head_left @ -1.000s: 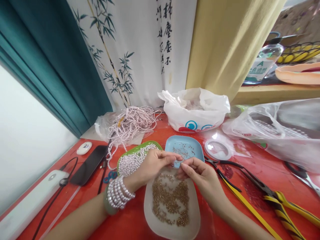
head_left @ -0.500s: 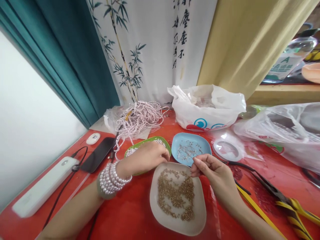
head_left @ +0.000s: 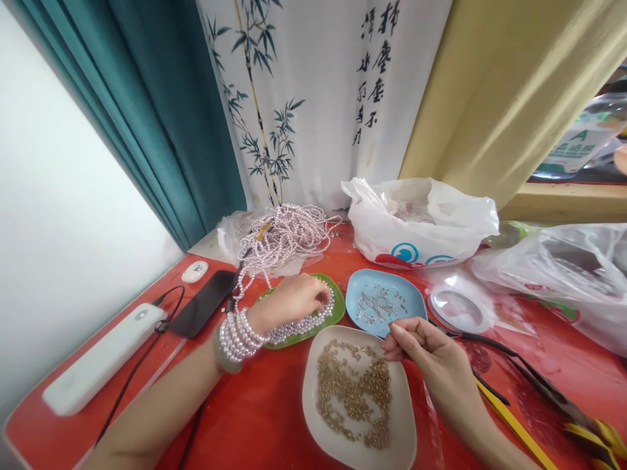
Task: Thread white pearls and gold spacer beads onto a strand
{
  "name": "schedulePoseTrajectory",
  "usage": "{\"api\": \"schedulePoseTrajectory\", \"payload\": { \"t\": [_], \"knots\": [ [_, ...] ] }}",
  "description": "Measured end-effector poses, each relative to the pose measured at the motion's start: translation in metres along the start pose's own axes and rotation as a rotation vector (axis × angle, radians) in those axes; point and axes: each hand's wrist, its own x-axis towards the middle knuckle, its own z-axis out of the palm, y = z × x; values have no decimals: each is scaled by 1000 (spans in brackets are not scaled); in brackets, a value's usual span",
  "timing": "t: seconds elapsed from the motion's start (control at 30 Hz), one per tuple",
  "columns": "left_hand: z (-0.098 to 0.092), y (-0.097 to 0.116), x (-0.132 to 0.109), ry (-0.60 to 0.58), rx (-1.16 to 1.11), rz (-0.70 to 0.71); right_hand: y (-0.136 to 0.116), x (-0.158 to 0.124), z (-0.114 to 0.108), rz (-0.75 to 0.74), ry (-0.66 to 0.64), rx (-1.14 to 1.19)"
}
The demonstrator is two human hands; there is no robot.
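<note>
Pearly beads are piled in the green tray, left hand half-curled over them, grip hidden. The right hand is pinched together near the blue tray, anything held being too tiny to tell.

Looks bright here, gleams in streaks down the yellow curtain, glares off the red tabletop at right, stretches and softens toward the edges!

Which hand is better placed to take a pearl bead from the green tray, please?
Likely the left hand: it is down at the pearl beads in the green tray, whereas the right hand is by the blue tray.
</note>
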Motion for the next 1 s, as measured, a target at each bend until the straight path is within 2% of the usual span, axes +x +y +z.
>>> {"api": "schedulePoseTrajectory", "payload": {
  "t": [0.13,0.23,0.47,0.83,1.0],
  "knots": [
    [3,2,2,-97,77,-76,-1,-1,1,17,-3,0],
    [1,2,4,-119,102,-103,-2,-2,1,29,-15,4],
    [-2,-1,3,-73,88,-90,-4,-4,3,29,-39,9],
    [1,0,3,-71,108,-83,0,-4,4,54,-51,10],
    [2,0,6,-23,-4,-168,-1,-6,5,87,-43,49]
  ]
}}
